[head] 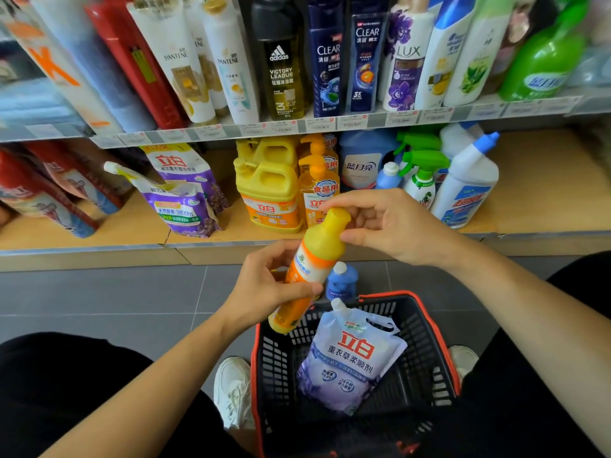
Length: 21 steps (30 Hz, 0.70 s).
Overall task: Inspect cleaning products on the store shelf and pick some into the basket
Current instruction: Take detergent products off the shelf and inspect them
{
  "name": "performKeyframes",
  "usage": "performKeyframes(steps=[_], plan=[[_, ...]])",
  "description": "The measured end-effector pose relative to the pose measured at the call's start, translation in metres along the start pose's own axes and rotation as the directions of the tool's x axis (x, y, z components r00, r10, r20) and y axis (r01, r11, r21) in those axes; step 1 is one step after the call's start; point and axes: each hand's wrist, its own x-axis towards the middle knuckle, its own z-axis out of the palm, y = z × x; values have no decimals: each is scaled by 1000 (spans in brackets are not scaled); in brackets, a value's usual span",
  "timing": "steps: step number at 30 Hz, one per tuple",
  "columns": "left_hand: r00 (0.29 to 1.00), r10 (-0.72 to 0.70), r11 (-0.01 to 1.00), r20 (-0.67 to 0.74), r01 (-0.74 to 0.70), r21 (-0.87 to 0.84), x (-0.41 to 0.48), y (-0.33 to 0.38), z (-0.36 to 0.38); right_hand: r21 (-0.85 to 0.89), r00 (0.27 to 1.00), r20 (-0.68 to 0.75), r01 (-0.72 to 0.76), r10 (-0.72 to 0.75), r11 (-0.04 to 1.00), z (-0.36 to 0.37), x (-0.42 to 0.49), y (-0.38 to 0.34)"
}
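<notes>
Now, above the basket (441, 335), a shopper's left hand (264, 287) grips a tilted yellow bottle (315, 259) while the right hand (390, 223) pinches its cap (337, 217); a loosened cap could spill the contents.

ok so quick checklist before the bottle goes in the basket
1. Left hand grip on the bottle: ok, fingers wrap its middle.
2. Right hand on the cap: ok, fingertips pinch it.
3. Cap closed tight: cannot tell.
4. Bottle over the basket: cannot tell, its base shows at the left rim.
5. Room in basket: ok, only a pouch shows inside, with bare mesh beside it.
</notes>
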Motion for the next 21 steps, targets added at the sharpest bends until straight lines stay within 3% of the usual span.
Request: performKeyframes(steps=[4,9,21], plan=[[987,-56,974,150,88,-210,-1,1,1,13,1000,8,4,-4,1000,-4,2,-1],[956,-79,934,284,170,-313,-1,3,1,62,1000,-11,-25,25,998,-5,2,-3],[936,-146,903,321,259,-342,-4,3,3,81,997,-81,-4,10,997,-5,3,0]])
